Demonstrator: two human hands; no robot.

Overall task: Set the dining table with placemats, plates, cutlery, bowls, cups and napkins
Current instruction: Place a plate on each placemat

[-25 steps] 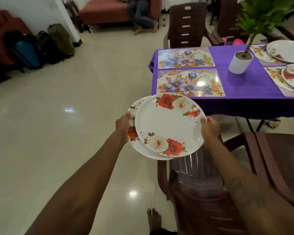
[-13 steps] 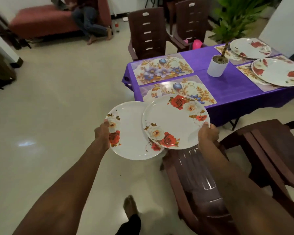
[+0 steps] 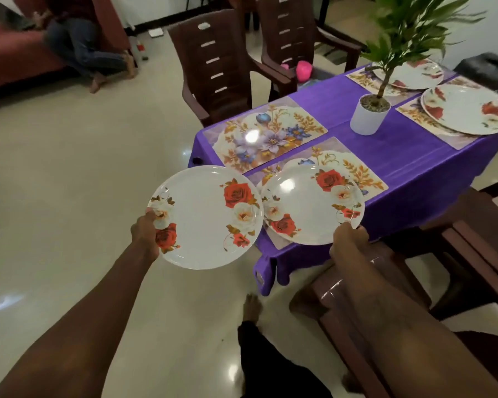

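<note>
Left grip [image 3: 144,234] holds plate [image 3: 204,216] rim; right grip [image 3: 348,239] holds second plate [image 3: 311,202] above placemat [image 3: 357,170]

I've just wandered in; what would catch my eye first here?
Two rose-patterned plates, one per hand: the left hand grips the left plate over the floor, and the right hand holds the right plate over the near placemat. Behind them is the purple tablecloth, with a potted plant mid-table and another plate on a mat at far right.
</note>
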